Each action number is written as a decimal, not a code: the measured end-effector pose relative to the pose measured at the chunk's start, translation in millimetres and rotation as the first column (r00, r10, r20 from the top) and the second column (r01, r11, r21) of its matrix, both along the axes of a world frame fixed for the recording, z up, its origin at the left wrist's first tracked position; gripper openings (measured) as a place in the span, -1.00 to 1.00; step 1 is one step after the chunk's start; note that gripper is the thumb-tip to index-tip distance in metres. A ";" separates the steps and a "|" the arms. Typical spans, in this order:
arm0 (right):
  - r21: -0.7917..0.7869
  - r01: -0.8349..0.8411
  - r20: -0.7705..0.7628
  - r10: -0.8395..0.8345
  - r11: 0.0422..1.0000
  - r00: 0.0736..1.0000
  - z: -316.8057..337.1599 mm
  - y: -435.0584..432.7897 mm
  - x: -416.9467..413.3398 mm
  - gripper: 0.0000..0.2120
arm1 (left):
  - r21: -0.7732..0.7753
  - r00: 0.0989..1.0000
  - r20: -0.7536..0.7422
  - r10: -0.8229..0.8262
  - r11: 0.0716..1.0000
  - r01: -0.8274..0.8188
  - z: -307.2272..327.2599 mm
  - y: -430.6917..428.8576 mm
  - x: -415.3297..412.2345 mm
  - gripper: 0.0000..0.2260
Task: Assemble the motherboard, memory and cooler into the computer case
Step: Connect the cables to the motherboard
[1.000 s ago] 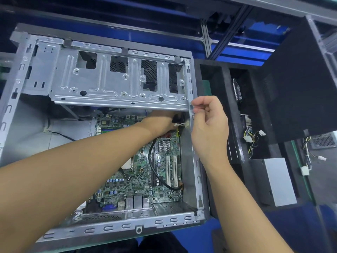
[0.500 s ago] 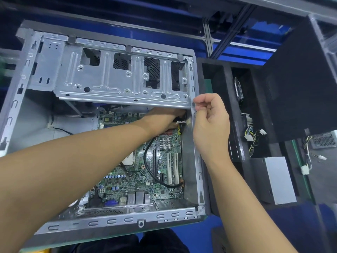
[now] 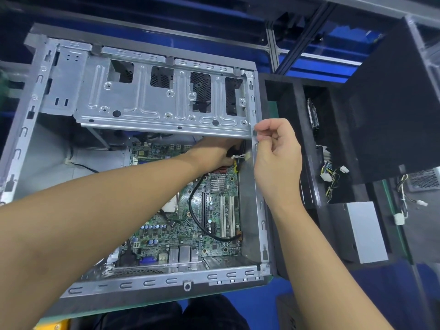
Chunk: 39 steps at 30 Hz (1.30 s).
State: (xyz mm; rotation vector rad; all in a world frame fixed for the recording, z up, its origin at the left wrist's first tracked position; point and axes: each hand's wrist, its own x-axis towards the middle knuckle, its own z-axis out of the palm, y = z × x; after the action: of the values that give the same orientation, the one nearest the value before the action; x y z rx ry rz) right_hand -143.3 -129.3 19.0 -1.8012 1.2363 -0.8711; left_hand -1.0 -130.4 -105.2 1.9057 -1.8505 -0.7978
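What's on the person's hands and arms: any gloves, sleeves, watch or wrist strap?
Nothing that shows. The right hand and left hand are gloveless, and no ring, watch or wrist strap shows. Both arms are bare to the frame edge, no sleeves in view. The left hand's fingers are partly hidden under the cage, so I can't vouch for those.
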 end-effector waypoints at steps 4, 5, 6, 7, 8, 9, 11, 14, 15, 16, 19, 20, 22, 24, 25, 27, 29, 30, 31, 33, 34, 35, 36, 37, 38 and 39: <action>0.009 -0.001 0.002 0.001 1.000 1.000 -0.4 0.3 -0.1 -0.69 | 0.045 0.999 0.004 0.033 0.998 -0.033 4.5 -1.9 -0.8 -0.66; 0.009 0.000 0.003 0.000 1.000 1.000 -0.4 0.2 -0.2 -0.69 | 0.046 0.999 0.000 0.033 0.998 -0.033 4.5 -1.8 -1.1 -0.69; 0.008 0.001 0.005 -0.001 1.000 1.000 -0.5 0.2 -0.2 -0.69 | 0.056 1.000 0.003 0.029 0.998 -0.029 3.9 -1.5 -1.5 -0.71; 0.007 0.001 0.006 -0.001 1.000 1.000 -0.4 0.2 -0.2 -0.69 | 0.058 1.000 0.009 0.022 0.998 -0.023 3.3 -0.5 -1.7 -0.73; 0.005 0.001 0.006 -0.001 1.000 1.000 -0.2 0.1 -0.2 -0.69 | 0.038 1.000 0.017 0.013 0.999 -0.014 2.5 0.2 -1.5 -0.74; 0.006 0.002 0.006 -0.002 1.000 1.000 -0.1 0.3 0.0 -0.69 | -0.007 0.999 0.034 0.001 1.000 0.000 0.9 1.6 -1.3 -0.73; 0.008 0.003 0.009 -0.003 1.000 1.000 0.1 0.3 0.6 -0.69 | -0.102 0.995 0.093 -0.042 0.993 0.052 -0.6 3.6 -0.2 -0.69; 0.010 0.003 0.004 -0.003 1.000 1.000 0.2 0.6 0.6 -0.69 | -0.113 0.995 0.081 -0.066 0.991 0.075 -2.4 6.1 1.6 -0.83; 0.011 0.003 0.003 -0.003 1.000 1.000 0.2 0.8 0.6 -0.69 | -0.106 0.994 0.076 -0.073 0.991 0.081 -3.2 5.9 2.5 -0.87; 0.011 0.003 0.003 -0.003 1.000 1.000 0.3 0.7 0.4 -0.69 | -0.133 0.994 0.072 -0.081 0.987 0.090 -2.8 4.7 2.4 -0.85; 0.011 0.000 0.005 0.000 1.000 1.000 0.7 0.3 0.7 -0.70 | -0.186 0.991 0.086 -0.100 0.976 0.115 0.3 2.8 1.5 -0.72; 0.011 0.000 0.004 0.000 1.000 1.000 0.7 0.2 0.7 -0.70 | -0.187 0.991 0.091 -0.094 0.976 0.110 2.5 2.6 1.3 -0.70; 0.012 0.000 0.002 0.000 1.000 1.000 0.9 0.3 0.6 -0.69 | -0.191 0.989 0.118 -0.087 0.976 0.108 4.3 2.6 1.0 -0.68; 0.012 -0.003 0.004 0.003 1.000 1.000 1.4 0.8 0.6 -0.69 | -0.176 0.987 0.137 -0.083 0.979 0.106 4.8 2.7 -0.3 -0.69; 0.012 -0.004 0.004 0.004 1.000 1.000 1.5 1.0 0.8 -0.69 | -0.172 0.989 0.124 -0.081 0.980 0.102 5.3 3.0 -0.8 -0.69; 0.011 -0.002 0.004 0.002 1.000 1.000 1.8 1.2 1.0 -0.69 | -0.172 0.990 0.111 -0.086 0.980 0.105 5.0 3.7 -1.7 -0.69; 0.012 0.001 0.006 -0.001 1.000 1.000 2.1 1.1 1.2 -0.70 | -0.182 0.989 0.116 -0.087 0.977 0.107 4.8 4.2 -2.1 -0.67; 0.014 0.003 0.006 -0.003 1.000 1.000 1.9 1.0 1.1 -0.70 | -0.182 0.991 0.106 -0.079 0.978 0.098 3.1 3.3 -2.1 -0.67; 0.017 0.003 0.007 -0.003 1.000 1.000 1.9 0.8 1.0 -0.70 | -0.158 0.995 0.081 -0.063 0.985 0.075 2.3 2.5 -2.2 -0.67; 0.019 0.002 0.011 -0.002 1.000 1.000 1.6 0.8 1.4 -0.70 | -0.057 1.000 0.000 0.001 0.998 -0.001 2.9 1.0 -1.8 -0.67; 0.017 0.003 0.012 -0.003 1.000 1.000 1.2 1.0 1.5 -0.70 | -0.017 0.999 -0.032 0.035 0.999 -0.036 2.8 0.2 -1.4 -0.64; 0.016 0.003 0.012 -0.003 1.000 1.000 0.9 1.0 1.5 -0.71 | -0.009 0.997 -0.047 0.062 0.998 -0.062 3.1 -0.1 -0.2 -0.62; 0.016 0.003 0.013 -0.003 1.000 1.000 0.5 1.0 1.5 -0.71 | -0.016 0.996 -0.047 0.076 0.997 -0.077 4.6 0.2 1.2 -0.61; 0.017 0.002 0.014 -0.002 1.000 1.000 0.2 1.1 1.3 -0.71 | -0.028 0.996 -0.041 0.082 0.996 -0.083 6.6 1.2 1.8 -0.63; 0.015 0.002 0.014 -0.002 1.000 1.000 -0.1 0.9 1.0 -0.71 | -0.026 0.996 -0.039 0.084 0.996 -0.085 8.7 1.8 2.0 -0.66; 0.012 0.003 0.013 -0.003 1.000 1.000 -0.2 0.7 0.7 -0.71 | -0.012 0.996 -0.049 0.079 0.997 -0.080 10.2 2.3 1.1 -0.72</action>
State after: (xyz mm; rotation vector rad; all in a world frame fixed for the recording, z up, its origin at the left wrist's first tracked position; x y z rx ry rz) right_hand -142.6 -128.6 18.7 -1.7818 1.2333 -0.8742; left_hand 0.1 -128.1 -95.0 1.9211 -1.7353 -0.7962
